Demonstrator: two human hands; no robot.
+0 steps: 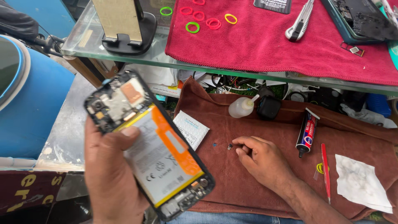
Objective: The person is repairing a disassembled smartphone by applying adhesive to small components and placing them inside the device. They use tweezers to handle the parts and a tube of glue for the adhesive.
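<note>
Phone: opened smartphone (149, 143), back cover off, was held up in left hand (108, 174); battery w/ orange pull tab and top board shield were exposed.
Left grip: fingers were wrapped behind the phone, thumb (126, 132) pressed on front edge near battery top; clamped on phone.
Right hand: right hand (259, 159) rested on brown cloth (248, 186), fingertips curled together beside a tiny dark part (229, 146); looked like pinching at it, but whether anything was between the tips, cannot tell.
Done so far (judged): back was already off and internals laid open; small bits lay loose on cloth, incl. a blue speck (214, 144).
Left (judged): battery sat in place, board shield on; phone not closed up.
Near right hand: white sachet (190, 129), small squeeze bottle (241, 107) lying on its side, black case (268, 108), glue tube (306, 132), red tweezers (326, 172), yellow band (320, 168), white wipe (360, 182).
Surface: brown cloth was spread over the lap/low bench; above it a glass shelf (83, 37) carried a red towel (265, 45).
On shelf: coloured rubber bands (192, 27), utility knife (299, 20), another opened phone (360, 18), black stand w/ panel (124, 25).
Room: blue drum (29, 108) stood at left; cables and clutter under shelf; cramped repair bench.
</note>
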